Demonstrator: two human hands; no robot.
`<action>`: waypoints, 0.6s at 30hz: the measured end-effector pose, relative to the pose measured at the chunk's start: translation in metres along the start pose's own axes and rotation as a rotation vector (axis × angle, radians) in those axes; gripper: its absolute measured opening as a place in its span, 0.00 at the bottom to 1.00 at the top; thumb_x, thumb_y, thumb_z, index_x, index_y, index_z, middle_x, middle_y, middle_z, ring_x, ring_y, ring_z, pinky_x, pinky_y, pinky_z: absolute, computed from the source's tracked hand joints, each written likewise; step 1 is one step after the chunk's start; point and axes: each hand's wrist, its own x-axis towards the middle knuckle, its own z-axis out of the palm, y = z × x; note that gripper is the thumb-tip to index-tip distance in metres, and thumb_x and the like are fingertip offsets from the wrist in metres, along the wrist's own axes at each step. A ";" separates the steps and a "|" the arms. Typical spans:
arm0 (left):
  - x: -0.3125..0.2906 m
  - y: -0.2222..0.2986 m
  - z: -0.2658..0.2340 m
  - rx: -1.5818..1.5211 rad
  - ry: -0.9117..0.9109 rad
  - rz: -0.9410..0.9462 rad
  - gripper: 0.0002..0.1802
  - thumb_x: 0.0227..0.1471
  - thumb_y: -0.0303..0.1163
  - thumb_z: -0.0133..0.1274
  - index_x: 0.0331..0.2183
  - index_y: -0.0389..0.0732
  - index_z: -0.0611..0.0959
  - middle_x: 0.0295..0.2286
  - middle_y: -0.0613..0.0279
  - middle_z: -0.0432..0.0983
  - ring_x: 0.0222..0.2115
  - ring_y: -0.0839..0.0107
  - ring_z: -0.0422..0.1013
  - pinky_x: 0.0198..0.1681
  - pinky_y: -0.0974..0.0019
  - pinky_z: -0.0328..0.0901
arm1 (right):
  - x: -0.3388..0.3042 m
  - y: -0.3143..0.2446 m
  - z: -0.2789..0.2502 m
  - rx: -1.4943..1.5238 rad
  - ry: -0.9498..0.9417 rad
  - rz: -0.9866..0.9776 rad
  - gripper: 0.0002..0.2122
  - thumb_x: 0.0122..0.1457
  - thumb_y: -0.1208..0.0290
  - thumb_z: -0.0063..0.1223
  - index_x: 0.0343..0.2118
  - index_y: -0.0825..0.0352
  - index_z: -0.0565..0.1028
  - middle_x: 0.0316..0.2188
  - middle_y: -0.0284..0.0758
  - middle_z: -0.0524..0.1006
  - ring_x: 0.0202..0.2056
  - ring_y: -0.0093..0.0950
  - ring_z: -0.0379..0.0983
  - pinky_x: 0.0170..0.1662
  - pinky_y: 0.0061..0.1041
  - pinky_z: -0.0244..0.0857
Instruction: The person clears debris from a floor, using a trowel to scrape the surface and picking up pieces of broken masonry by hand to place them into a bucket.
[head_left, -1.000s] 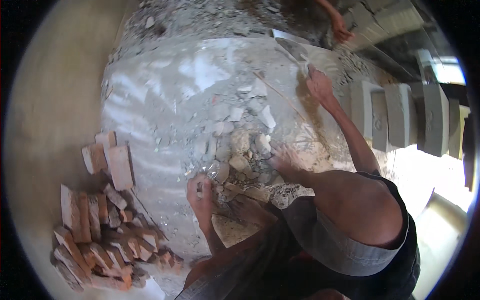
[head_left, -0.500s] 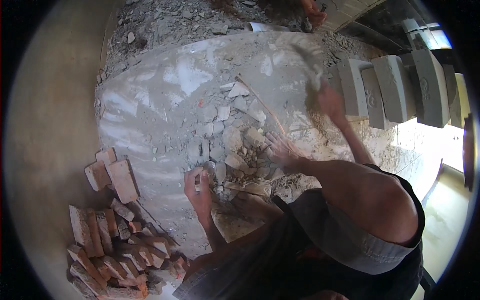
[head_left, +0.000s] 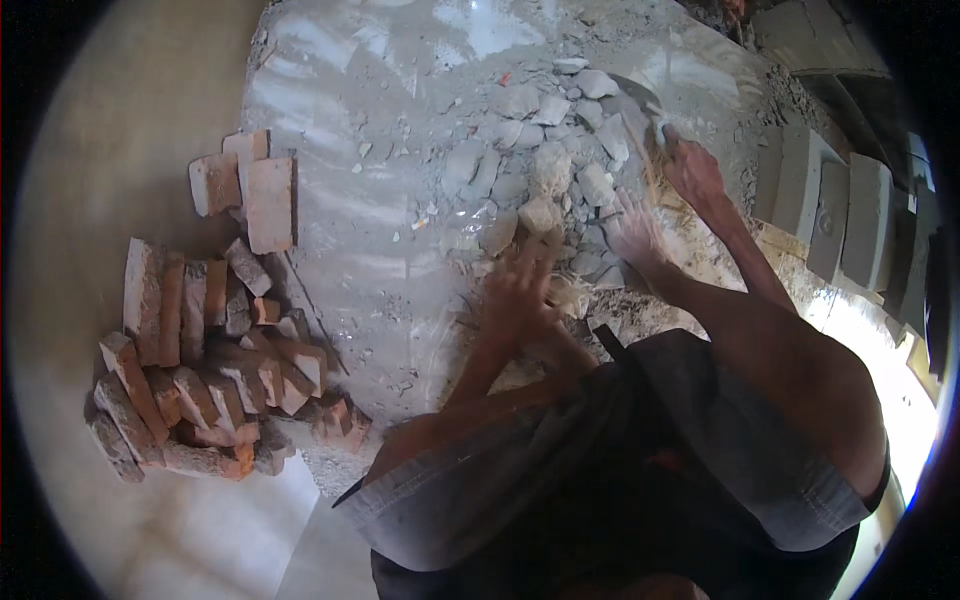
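My right hand (head_left: 695, 175) is closed round a hand tool (head_left: 668, 133). The tool's dark, curved head is smeared by motion and its kind is unclear; it is at the far right edge of a heap of pale broken rubble (head_left: 515, 185). My left hand (head_left: 520, 285), slightly blurred, reaches over the near side of the heap with fingers stretched out. Its fingertips touch or nearly touch a pale chunk (head_left: 541, 215). My bare right foot (head_left: 640, 235) rests beside the rubble, between it and my right forearm. My left foot is partly hidden behind my left hand.
Loose and stacked red bricks (head_left: 200, 370) are at the left, with a few more bricks (head_left: 268, 205) beyond them. Grey blocks (head_left: 825, 205) stand in a row at the right. The dusty grey floor (head_left: 360, 170) has small chips on it.
The view has shifted nearer and to the left. My left hand has moved nearer and a little right, its fingers now straighter. My right hand has come nearer and left with the tool.
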 end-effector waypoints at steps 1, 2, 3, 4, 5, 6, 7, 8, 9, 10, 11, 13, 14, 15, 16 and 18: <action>-0.007 0.000 0.016 0.002 0.011 -0.007 0.46 0.36 0.58 0.58 0.54 0.45 0.66 0.54 0.53 0.56 0.52 0.50 0.55 0.53 0.49 0.51 | 0.000 -0.013 -0.012 0.051 -0.110 0.000 0.17 0.54 0.69 0.41 0.48 0.65 0.64 0.29 0.51 0.75 0.33 0.50 0.72 0.36 0.47 0.66; -0.012 0.003 0.043 0.152 0.119 0.182 0.47 0.36 0.59 0.57 0.56 0.46 0.65 0.55 0.55 0.55 0.53 0.51 0.55 0.54 0.49 0.51 | -0.007 -0.014 -0.021 0.089 -0.220 0.025 0.17 0.54 0.69 0.41 0.47 0.66 0.63 0.28 0.51 0.75 0.33 0.50 0.73 0.37 0.46 0.66; -0.017 0.003 0.057 0.316 0.234 0.358 0.48 0.36 0.59 0.57 0.57 0.47 0.63 0.56 0.56 0.55 0.53 0.52 0.55 0.54 0.50 0.51 | -0.016 -0.026 -0.020 0.087 -0.210 0.024 0.17 0.54 0.69 0.41 0.47 0.66 0.63 0.28 0.51 0.75 0.33 0.50 0.73 0.37 0.46 0.66; -0.015 0.006 0.064 0.313 0.245 0.370 0.48 0.36 0.59 0.57 0.57 0.47 0.63 0.56 0.56 0.55 0.53 0.52 0.55 0.54 0.50 0.51 | -0.029 -0.035 -0.014 0.074 -0.256 -0.016 0.16 0.54 0.69 0.41 0.47 0.66 0.63 0.29 0.51 0.75 0.33 0.49 0.73 0.37 0.45 0.67; -0.013 0.007 0.070 0.359 0.227 0.439 0.47 0.38 0.56 0.57 0.57 0.47 0.62 0.56 0.56 0.54 0.54 0.53 0.54 0.55 0.50 0.52 | -0.037 -0.040 -0.013 0.061 -0.302 -0.058 0.16 0.54 0.69 0.41 0.46 0.66 0.63 0.30 0.50 0.75 0.34 0.48 0.73 0.38 0.43 0.67; -0.012 0.011 0.073 0.403 0.204 0.504 0.46 0.39 0.53 0.58 0.58 0.48 0.61 0.57 0.56 0.53 0.55 0.53 0.53 0.55 0.50 0.52 | -0.043 -0.040 -0.018 0.054 -0.298 -0.052 0.16 0.54 0.69 0.41 0.46 0.66 0.63 0.30 0.50 0.75 0.34 0.48 0.73 0.38 0.43 0.67; -0.006 0.012 0.077 0.398 0.210 0.508 0.46 0.39 0.53 0.58 0.58 0.48 0.61 0.57 0.56 0.53 0.55 0.53 0.53 0.55 0.50 0.52 | -0.046 -0.039 -0.026 0.054 -0.312 -0.088 0.17 0.53 0.69 0.42 0.46 0.65 0.64 0.31 0.50 0.74 0.34 0.48 0.73 0.38 0.42 0.67; 0.006 0.011 0.081 0.200 0.187 0.483 0.44 0.40 0.48 0.58 0.58 0.49 0.60 0.57 0.57 0.53 0.55 0.54 0.53 0.55 0.50 0.52 | -0.048 -0.037 -0.033 0.053 -0.327 -0.125 0.17 0.52 0.70 0.43 0.46 0.65 0.64 0.32 0.50 0.74 0.35 0.47 0.73 0.38 0.41 0.67; 0.012 0.010 0.081 0.004 0.153 0.451 0.42 0.42 0.43 0.58 0.58 0.50 0.60 0.57 0.57 0.53 0.55 0.54 0.53 0.55 0.51 0.53 | -0.050 -0.027 -0.035 0.044 -0.296 -0.188 0.21 0.51 0.70 0.45 0.50 0.63 0.63 0.34 0.50 0.74 0.36 0.48 0.72 0.39 0.41 0.67; 0.015 0.007 0.080 -0.002 0.148 0.447 0.42 0.42 0.43 0.58 0.58 0.50 0.60 0.57 0.57 0.53 0.55 0.54 0.53 0.55 0.51 0.53 | -0.059 -0.015 -0.032 0.044 -0.305 -0.187 0.21 0.51 0.70 0.45 0.50 0.63 0.63 0.34 0.50 0.74 0.36 0.48 0.72 0.39 0.41 0.67; 0.018 0.003 0.073 0.082 0.165 0.455 0.39 0.42 0.42 0.57 0.56 0.51 0.62 0.55 0.57 0.56 0.54 0.57 0.54 0.54 0.52 0.54 | -0.062 -0.014 -0.036 0.072 -0.154 -0.252 0.23 0.50 0.70 0.45 0.52 0.61 0.62 0.35 0.50 0.74 0.37 0.48 0.72 0.41 0.41 0.66; 0.017 0.000 0.062 0.169 0.185 0.439 0.35 0.43 0.40 0.55 0.54 0.51 0.65 0.54 0.57 0.58 0.54 0.59 0.56 0.53 0.53 0.55 | -0.064 -0.015 -0.045 0.203 -0.062 -0.158 0.26 0.50 0.68 0.47 0.55 0.58 0.62 0.39 0.49 0.74 0.39 0.47 0.71 0.46 0.39 0.64; 0.018 0.005 0.063 0.174 0.168 0.387 0.32 0.44 0.37 0.54 0.53 0.52 0.66 0.53 0.57 0.59 0.53 0.59 0.57 0.53 0.53 0.56 | -0.063 0.017 -0.031 0.275 -0.039 -0.043 0.25 0.51 0.66 0.47 0.55 0.58 0.62 0.41 0.48 0.73 0.39 0.47 0.70 0.46 0.39 0.64; 0.019 0.008 0.066 0.179 0.149 0.330 0.30 0.45 0.33 0.52 0.52 0.53 0.67 0.53 0.57 0.60 0.53 0.58 0.58 0.52 0.53 0.57 | -0.061 0.049 -0.016 0.354 -0.010 0.069 0.25 0.52 0.63 0.47 0.55 0.59 0.63 0.43 0.47 0.73 0.40 0.47 0.70 0.46 0.39 0.63; 0.018 0.002 0.067 0.200 0.142 0.291 0.30 0.45 0.33 0.52 0.52 0.53 0.67 0.53 0.57 0.60 0.53 0.58 0.58 0.52 0.53 0.57 | -0.051 0.078 0.012 0.465 0.007 0.152 0.21 0.53 0.61 0.45 0.51 0.59 0.64 0.38 0.44 0.72 0.36 0.42 0.70 0.42 0.36 0.64; 0.019 0.012 0.078 0.090 0.212 0.305 0.30 0.45 0.31 0.50 0.52 0.54 0.67 0.52 0.57 0.60 0.52 0.57 0.58 0.51 0.54 0.58 | -0.062 0.163 0.028 0.756 0.016 0.311 0.15 0.57 0.58 0.41 0.42 0.61 0.67 0.30 0.37 0.71 0.30 0.30 0.70 0.32 0.32 0.66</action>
